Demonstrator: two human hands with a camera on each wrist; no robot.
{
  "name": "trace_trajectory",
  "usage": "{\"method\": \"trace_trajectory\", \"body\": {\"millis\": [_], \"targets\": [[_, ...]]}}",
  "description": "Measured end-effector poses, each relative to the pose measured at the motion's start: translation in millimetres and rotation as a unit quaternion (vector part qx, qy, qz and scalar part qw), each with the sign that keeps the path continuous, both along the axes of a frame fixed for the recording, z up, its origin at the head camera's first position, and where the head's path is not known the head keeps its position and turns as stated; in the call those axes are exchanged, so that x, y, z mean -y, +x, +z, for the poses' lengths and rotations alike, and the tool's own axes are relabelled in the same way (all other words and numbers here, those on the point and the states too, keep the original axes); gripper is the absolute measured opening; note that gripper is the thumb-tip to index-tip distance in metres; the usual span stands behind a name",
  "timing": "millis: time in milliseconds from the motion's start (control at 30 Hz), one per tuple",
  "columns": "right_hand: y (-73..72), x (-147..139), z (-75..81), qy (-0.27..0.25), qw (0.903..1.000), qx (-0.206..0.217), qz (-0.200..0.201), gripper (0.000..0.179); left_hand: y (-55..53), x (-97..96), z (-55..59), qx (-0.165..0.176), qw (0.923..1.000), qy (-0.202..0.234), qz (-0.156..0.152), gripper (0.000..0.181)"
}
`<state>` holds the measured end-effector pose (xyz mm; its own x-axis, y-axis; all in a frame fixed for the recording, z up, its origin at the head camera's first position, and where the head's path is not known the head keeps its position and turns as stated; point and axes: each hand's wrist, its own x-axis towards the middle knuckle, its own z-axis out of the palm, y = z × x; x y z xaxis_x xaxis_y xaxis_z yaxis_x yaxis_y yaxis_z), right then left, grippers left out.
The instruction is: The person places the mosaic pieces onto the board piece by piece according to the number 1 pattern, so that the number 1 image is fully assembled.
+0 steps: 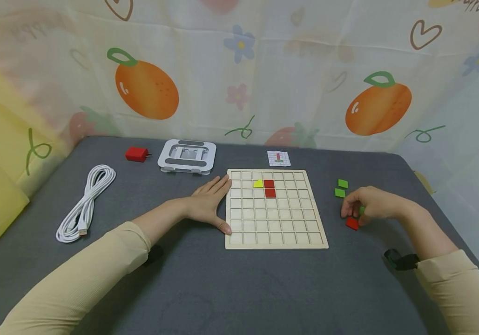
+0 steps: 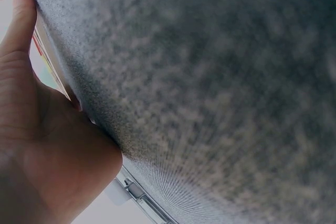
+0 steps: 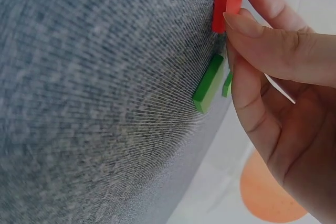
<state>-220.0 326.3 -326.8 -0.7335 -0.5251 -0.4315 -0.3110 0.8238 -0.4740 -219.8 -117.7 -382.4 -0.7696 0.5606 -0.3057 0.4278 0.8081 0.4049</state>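
Note:
On the table, a pale wooden grid board [image 1: 281, 227] bears one yellow tile [image 1: 258, 184] and two red tiles, an upper red tile [image 1: 269, 183] and a lower red tile [image 1: 270, 193]. My left hand [image 1: 207, 204] rests on the board's left edge, fingers spread and thumb at the lower corner. Right of the board, my right hand [image 1: 375, 202] pinches a loose red tile [image 1: 352, 223] between thumb and fingertips; the right wrist view shows the thumb tip against that red tile [image 3: 228, 3]. Near it lie green tiles, among them one green tile [image 3: 209, 85] just beside the fingers.
Two more green tiles, an upper one [image 1: 342, 183] and a lower one [image 1: 340, 192], lie beyond the right hand. A small pattern card [image 1: 279, 158] sits behind the board. Farther left are a grey-white folding stand [image 1: 186, 157], a red plug adapter [image 1: 137, 154] and a coiled white cable [image 1: 81, 204].

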Motion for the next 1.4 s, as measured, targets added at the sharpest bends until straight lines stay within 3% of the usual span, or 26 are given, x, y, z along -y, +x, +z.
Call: {"method": "trace_trajectory", "body": {"millis": [767,1033,1400], "targets": [[-3.2,12.7,-3.5,0.020,0.9991,-0.038,0.002,0.032,3.3,0.1,6.0,-0.004,1.0000,0.005,-0.006,0.135],[-5.4,16.6,-2.3,0.022,0.9992,-0.034,0.001,0.031,3.4,1.4,4.8,-0.002,0.9997,0.020,-0.011,0.139],[-7.0,19.4,7.7,0.010,0.9979,-0.064,0.004,0.010,2.7,0.4,2.8,0.001,0.9999,0.015,-0.004,0.134]]}}
